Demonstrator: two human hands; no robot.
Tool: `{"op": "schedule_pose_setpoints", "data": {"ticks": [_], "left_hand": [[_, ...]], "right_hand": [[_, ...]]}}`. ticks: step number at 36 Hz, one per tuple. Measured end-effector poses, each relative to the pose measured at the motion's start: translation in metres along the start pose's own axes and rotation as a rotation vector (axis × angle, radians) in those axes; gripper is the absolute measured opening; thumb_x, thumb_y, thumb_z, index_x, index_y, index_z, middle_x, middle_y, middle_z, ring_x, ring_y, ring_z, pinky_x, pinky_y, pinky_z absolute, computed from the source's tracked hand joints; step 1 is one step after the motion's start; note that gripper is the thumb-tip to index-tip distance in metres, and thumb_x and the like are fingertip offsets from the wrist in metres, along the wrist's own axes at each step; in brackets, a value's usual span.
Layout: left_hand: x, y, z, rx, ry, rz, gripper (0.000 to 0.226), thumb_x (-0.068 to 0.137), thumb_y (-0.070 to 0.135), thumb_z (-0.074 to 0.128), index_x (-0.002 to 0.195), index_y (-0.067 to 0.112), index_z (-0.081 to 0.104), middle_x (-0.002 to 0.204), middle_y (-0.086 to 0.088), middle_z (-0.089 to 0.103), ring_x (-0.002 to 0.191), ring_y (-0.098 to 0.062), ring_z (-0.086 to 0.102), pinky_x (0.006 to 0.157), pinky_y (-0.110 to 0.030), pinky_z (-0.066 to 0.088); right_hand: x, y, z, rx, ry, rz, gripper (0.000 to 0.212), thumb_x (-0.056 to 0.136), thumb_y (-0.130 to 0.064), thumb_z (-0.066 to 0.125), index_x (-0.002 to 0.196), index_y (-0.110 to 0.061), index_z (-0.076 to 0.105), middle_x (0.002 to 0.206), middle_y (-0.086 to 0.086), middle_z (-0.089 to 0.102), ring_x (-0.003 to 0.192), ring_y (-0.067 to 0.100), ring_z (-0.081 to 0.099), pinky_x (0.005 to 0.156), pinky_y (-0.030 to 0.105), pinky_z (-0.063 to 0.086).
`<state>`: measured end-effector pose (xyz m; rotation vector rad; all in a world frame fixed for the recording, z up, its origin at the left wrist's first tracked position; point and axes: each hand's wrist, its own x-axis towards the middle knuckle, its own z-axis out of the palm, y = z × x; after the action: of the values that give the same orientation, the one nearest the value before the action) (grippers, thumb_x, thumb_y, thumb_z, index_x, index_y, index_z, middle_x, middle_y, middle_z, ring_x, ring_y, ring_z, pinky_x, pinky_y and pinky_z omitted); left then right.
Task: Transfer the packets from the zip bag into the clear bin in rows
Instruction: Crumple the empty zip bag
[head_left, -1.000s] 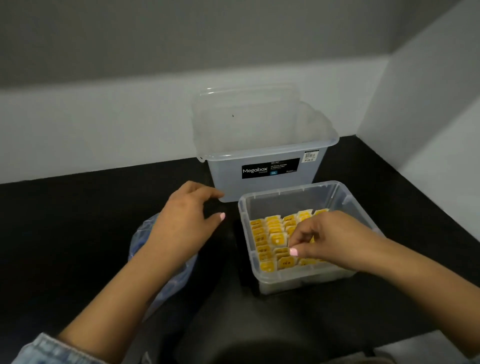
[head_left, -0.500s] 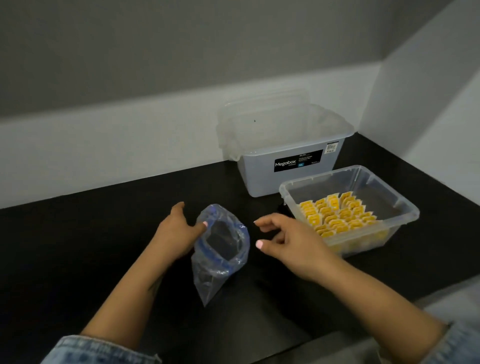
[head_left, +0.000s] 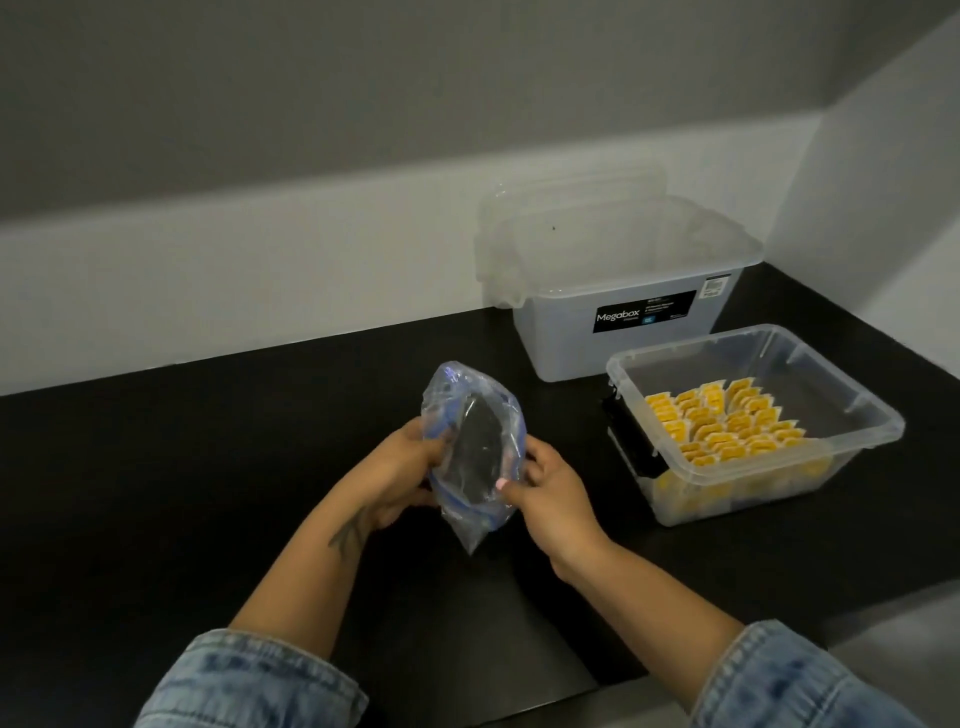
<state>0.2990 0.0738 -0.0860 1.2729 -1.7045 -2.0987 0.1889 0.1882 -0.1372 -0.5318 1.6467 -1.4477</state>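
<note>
A clear zip bag with a blue seal is lifted off the black table, mouth open toward me. I see no packets in it. My left hand grips its left side and my right hand pinches its right edge. The clear bin stands to the right, holding several rows of yellow packets.
A bigger translucent Megabox tub with its lid leaning behind it stands at the back, just behind the clear bin. White walls close the table's back and right sides. The black table stretches to the left.
My right hand left the clear bin and came over to the zip bag. Both hands now hold the bag, lifted off the table. The view has swung to the left.
</note>
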Motion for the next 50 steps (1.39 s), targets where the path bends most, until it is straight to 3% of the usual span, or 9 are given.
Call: {"op": "schedule_pose_setpoints", "data": {"ticks": [7,12,15,20,23,28,36,44,50], "left_hand": [[-0.004,-0.014,0.004,-0.223,-0.158,0.103,0.055,0.074,0.041,0.071,0.121,0.015,0.057,0.11,-0.011,0.068,0.097,-0.023,0.069,0.072,-0.036,0.057],[0.002,-0.017,0.016,-0.22,-0.038,0.088,0.049,0.075,0.025,0.072,0.121,0.019,0.055,0.109,-0.011,0.07,0.098,-0.024,0.068,0.081,-0.04,0.053],[0.001,-0.015,0.009,-0.31,0.007,0.038,0.033,0.085,0.016,0.063,0.117,0.012,0.059,0.099,-0.014,0.073,0.089,-0.026,0.071,0.074,-0.041,0.057],[-0.007,-0.009,-0.006,-0.428,-0.129,0.035,0.026,0.087,0.006,0.051,0.112,0.012,0.057,0.098,-0.013,0.073,0.083,-0.028,0.072,0.061,-0.044,0.059],[-0.01,-0.006,-0.008,-0.403,-0.211,0.01,0.038,0.083,0.007,0.055,0.121,0.011,0.054,0.109,-0.018,0.069,0.095,-0.034,0.068,0.071,-0.05,0.058],[-0.012,-0.004,-0.004,-0.32,-0.3,-0.024,0.047,0.078,0.009,0.058,0.125,0.009,0.053,0.112,-0.019,0.067,0.095,-0.033,0.068,0.069,-0.045,0.059],[-0.015,-0.008,-0.013,-0.355,-0.488,-0.071,0.098,0.042,0.01,0.092,0.129,0.012,0.048,0.115,-0.023,0.065,0.101,-0.038,0.066,0.076,-0.053,0.056],[-0.015,-0.012,-0.002,-0.414,-0.456,0.072,0.057,0.044,0.012,0.091,0.098,0.011,0.073,0.087,-0.014,0.07,0.065,-0.021,0.066,0.052,-0.028,0.054],[-0.015,-0.014,0.003,-0.52,-0.411,0.037,0.051,0.068,0.01,0.075,0.117,0.011,0.065,0.126,-0.019,0.06,0.112,-0.033,0.058,0.087,-0.049,0.05]], "right_hand": [[-0.021,-0.004,0.018,-0.43,-0.156,-0.322,0.052,0.092,-0.027,0.058,0.137,-0.043,0.038,0.122,-0.018,0.052,0.113,0.002,0.052,0.095,0.026,0.047],[-0.027,0.0,0.025,-0.71,-0.271,-0.402,0.059,0.076,-0.043,0.069,0.129,-0.035,0.046,0.132,-0.013,0.047,0.125,0.007,0.04,0.104,0.036,0.042],[-0.03,-0.006,0.014,-0.462,-0.297,-0.39,0.05,0.08,-0.033,0.071,0.126,-0.039,0.052,0.126,-0.018,0.054,0.119,0.002,0.049,0.099,0.027,0.045],[-0.025,-0.018,-0.013,-0.282,0.261,-0.371,0.063,0.074,-0.037,0.077,0.128,-0.04,0.044,0.117,-0.033,0.038,0.119,0.005,0.039,0.096,0.026,0.041],[-0.018,-0.033,-0.03,0.026,0.021,-0.049,0.094,0.062,-0.05,0.08,0.141,-0.028,0.035,0.134,-0.008,0.05,0.121,0.017,0.05,0.099,0.041,0.044],[-0.017,-0.037,-0.044,0.12,-0.246,0.049,0.039,0.079,-0.014,0.071,0.116,-0.022,0.063,0.102,0.009,0.072,0.078,0.02,0.068,0.073,0.035,0.054],[-0.018,-0.037,-0.055,0.288,-0.33,0.057,0.041,0.086,0.001,0.055,0.117,-0.024,0.064,0.108,0.014,0.071,0.101,0.038,0.055,0.088,0.044,0.048],[-0.025,-0.042,-0.064,0.304,-0.3,-0.006,0.032,0.089,0.009,0.046,0.101,-0.009,0.071,0.112,0.012,0.069,0.112,0.042,0.049,0.104,0.053,0.034],[-0.028,-0.05,-0.058,-0.301,-0.151,-0.2,0.029,0.076,0.013,0.062,0.061,-0.012,0.068,0.105,-0.005,0.061,0.103,0.012,0.057,0.088,0.028,0.05]]}}
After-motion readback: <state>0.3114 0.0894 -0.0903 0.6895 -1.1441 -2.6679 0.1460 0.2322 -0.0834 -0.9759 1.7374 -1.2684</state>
